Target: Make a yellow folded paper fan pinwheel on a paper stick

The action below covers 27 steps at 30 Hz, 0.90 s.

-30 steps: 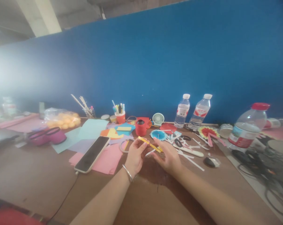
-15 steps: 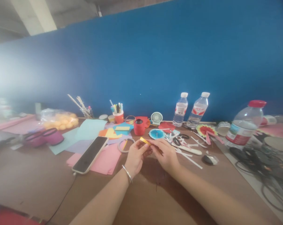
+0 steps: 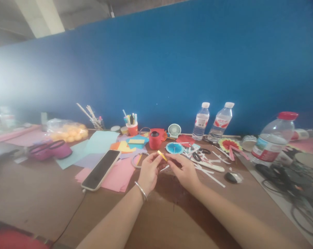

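Both my hands meet over the brown table, just beyond its dark stain. My left hand, with a silver bangle on the wrist, pinches one end of a small yellow paper strip. My right hand pinches the strip's other end, so only a short piece shows between the fingers. A blue paper rosette and a red cup lie just behind the hands.
A phone rests on pink paper sheets to the left. Scissors, white paper strips, a white knife-like tool, a small fan, three water bottles and a pen cup stand behind. Black cables lie at the right.
The yellow strip was stretched long between my hands a second ago. My hands have come together and the strip now shows as a short piece between the fingertips.
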Available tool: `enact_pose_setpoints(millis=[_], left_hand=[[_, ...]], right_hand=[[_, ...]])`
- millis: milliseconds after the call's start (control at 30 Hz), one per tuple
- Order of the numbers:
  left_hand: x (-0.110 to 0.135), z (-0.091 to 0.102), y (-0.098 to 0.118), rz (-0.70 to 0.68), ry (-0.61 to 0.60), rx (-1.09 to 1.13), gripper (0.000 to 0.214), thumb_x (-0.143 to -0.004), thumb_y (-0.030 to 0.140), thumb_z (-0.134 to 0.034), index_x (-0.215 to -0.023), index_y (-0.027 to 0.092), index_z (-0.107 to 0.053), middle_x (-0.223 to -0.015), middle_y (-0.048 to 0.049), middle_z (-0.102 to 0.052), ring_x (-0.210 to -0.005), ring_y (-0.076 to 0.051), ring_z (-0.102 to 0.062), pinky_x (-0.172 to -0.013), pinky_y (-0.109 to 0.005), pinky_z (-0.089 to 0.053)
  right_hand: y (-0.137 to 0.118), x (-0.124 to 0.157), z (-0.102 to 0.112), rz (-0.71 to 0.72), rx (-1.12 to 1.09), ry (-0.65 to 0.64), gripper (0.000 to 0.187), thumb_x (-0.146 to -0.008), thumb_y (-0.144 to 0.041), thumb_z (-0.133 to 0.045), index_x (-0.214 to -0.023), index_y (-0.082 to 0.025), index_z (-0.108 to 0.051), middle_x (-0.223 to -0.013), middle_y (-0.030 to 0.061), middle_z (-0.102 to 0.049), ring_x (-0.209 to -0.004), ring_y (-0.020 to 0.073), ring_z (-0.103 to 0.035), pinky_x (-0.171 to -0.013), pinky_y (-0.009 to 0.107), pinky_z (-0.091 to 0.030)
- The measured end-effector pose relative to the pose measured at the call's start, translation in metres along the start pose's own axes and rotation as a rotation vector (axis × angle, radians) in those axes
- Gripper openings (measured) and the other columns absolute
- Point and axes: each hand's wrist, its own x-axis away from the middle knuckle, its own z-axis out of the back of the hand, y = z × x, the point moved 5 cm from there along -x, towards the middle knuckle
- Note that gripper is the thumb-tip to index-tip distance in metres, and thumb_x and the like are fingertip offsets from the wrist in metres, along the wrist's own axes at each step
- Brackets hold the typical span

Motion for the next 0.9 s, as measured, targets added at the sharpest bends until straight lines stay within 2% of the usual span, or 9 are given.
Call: enact_pose_setpoints(millis=[400,900], left_hand=[[-0.0002,0.0038,-0.0017,0.013,0.050,0.022,0.021,-0.063,0.027,-0.065,-0.078,0.014,-0.059,-0.074,-0.0021,-0.062,-0.065,-0.011,-0.059,-0.061,-0.023,-0.045],[-0.0008,0.0060,-0.0058,0.006,0.012,0.045,0.017,-0.068,0.025,-0.061,-0.081,0.014,-0.058,-0.076,-0.0027,-0.060,-0.069,-0.011,-0.058,-0.061,-0.021,-0.045]], right_hand=[[-0.0039,0.0002,-0.0006,0.062,0.045,-0.034,0.025,-0.081,-0.020,-0.043,-0.100,-0.022,-0.060,-0.083,0.0043,-0.064,-0.073,0.0153,-0.058,-0.065,0.028,-0.047],[-0.0028,0.0010,-0.0025,0.066,0.022,-0.080,0.026,-0.081,-0.017,-0.043,-0.100,-0.022,-0.059,-0.084,0.0040,-0.062,-0.076,0.0149,-0.056,-0.069,0.028,-0.046]])
